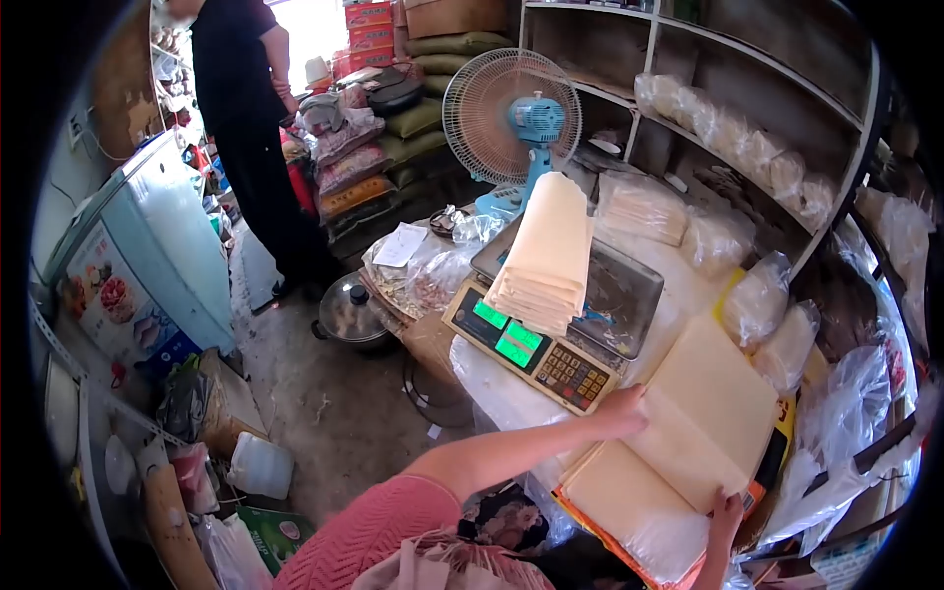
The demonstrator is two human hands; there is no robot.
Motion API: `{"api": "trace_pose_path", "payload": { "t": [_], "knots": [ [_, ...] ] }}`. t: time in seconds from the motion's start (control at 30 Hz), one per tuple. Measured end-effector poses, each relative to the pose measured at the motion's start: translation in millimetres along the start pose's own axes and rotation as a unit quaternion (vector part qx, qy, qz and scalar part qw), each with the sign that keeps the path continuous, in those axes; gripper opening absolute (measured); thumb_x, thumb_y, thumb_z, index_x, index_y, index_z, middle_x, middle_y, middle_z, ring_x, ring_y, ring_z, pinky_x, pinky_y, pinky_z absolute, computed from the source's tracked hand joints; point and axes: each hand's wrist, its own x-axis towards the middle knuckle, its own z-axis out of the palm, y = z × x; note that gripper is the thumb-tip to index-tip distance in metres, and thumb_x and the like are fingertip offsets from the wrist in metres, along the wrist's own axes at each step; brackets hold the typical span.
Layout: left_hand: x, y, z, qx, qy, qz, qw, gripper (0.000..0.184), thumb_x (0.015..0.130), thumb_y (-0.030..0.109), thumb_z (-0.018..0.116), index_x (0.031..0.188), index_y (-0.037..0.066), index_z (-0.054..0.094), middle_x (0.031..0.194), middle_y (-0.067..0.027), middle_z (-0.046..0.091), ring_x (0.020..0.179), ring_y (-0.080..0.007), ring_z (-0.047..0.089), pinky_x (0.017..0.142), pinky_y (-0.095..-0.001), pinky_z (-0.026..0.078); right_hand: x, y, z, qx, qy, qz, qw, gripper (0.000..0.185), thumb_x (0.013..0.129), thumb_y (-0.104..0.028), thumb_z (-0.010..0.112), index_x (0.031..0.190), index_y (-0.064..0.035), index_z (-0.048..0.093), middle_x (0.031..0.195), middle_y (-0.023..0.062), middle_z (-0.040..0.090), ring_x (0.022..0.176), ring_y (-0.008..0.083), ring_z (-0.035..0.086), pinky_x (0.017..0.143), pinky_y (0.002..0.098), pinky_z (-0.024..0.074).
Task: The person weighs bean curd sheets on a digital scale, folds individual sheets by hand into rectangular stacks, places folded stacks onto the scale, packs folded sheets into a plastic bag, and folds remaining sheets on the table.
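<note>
My left hand [619, 411] pinches the left edge of a thin cream sheet [713, 403], which looks like tofu skin. At the sheet's near edge, my right hand [726, 506] grips its corner between thumb and fingers. The sheet lies partly raised over a stack of similar sheets [624, 497] on an orange-edged wrapper. Just beyond my left hand stands a digital scale [570, 376] with green lit displays. A thick folded bundle of cream sheets [546, 251] rests on the scale's metal tray [639, 320].
Behind the scale stands a blue fan [536, 118]. Bagged goods [757, 300] line the table's right side, and shelves [747, 59] rise behind. A lidded pot [354, 310] sits on the floor. A person in dark clothes [236, 118] stands at the back left, near stacked sacks [413, 123].
</note>
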Motion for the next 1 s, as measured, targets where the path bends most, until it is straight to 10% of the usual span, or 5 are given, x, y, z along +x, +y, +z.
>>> {"api": "trace_pose_path", "payload": {
  "t": [0.4,0.53,0.7,0.77,1.0],
  "knots": [
    [6.8,-6.2,64.7,0.298,-0.02,0.224,0.928,0.056,0.087,0.038,0.05,0.134,0.008,0.043,0.144,-0.0156,0.032,0.137,-0.028,0.024,0.108,-0.0611,0.011,17.7,0.3,57.2,-0.444,0.127,-0.207,0.862,0.066,0.087,-0.026,0.06,0.142,-0.0068,0.029,0.146,0.0192,0.027,0.134,0.0409,0.025,0.109,0.047,0.022],
    [12.5,17.6,46.9,0.336,-0.063,0.221,0.913,0.06,0.084,0.043,0.053,0.132,0.007,0.044,0.138,-0.0201,0.038,0.134,-0.0298,0.028,0.108,-0.0601,0.011,40.4,29.0,32.6,-0.234,0.049,-0.173,0.955,0.062,0.087,-0.021,0.059,0.14,-0.0035,0.032,0.144,0.0212,0.03,0.136,0.0351,0.023,0.111,0.0457,0.018],
    [-7.6,54.0,42.5,0.317,-0.263,0.081,0.908,0.07,0.079,0.046,0.06,0.133,0.006,0.044,0.123,-0.0195,0.053,0.123,-0.0303,0.044,0.103,-0.0477,0.031,-7.3,16.0,29.7,0.268,0.035,0.144,0.952,0.054,0.083,-0.009,0.063,0.129,0.0065,0.041,0.072,0.0111,0.064,0.046,0.0153,0.056,0.044,0.0297,0.0478],
    [-25.8,46.8,48.7,0.218,-0.359,0.059,0.906,0.071,0.077,0.039,0.066,0.134,0.005,0.042,0.12,-0.0176,0.056,0.119,-0.0279,0.049,0.098,-0.0414,0.039,-45.6,-55.5,41.7,0.21,0.026,0.078,0.974,0.056,0.081,-0.002,0.06,0.132,0.0035,0.04,0.101,0.0115,0.062,0.09,0.0199,0.06,0.078,0.0297,0.0494],
    [-51.4,57.9,-51.1,-0.349,-0.032,0.162,0.923,0.093,0.069,-0.001,0.07,0.146,0.005,0.018,0.146,-0.0052,0.032,0.129,-0.0164,0.036,0.103,-0.0313,0.035,-53.8,-166.8,41.6,0.437,-0.077,-0.085,0.892,0.058,0.085,0.002,0.054,0.138,0.0018,0.03,0.116,0.0156,0.057,0.092,0.0201,0.062,0.074,0.0274,0.0524]
  ]
}}
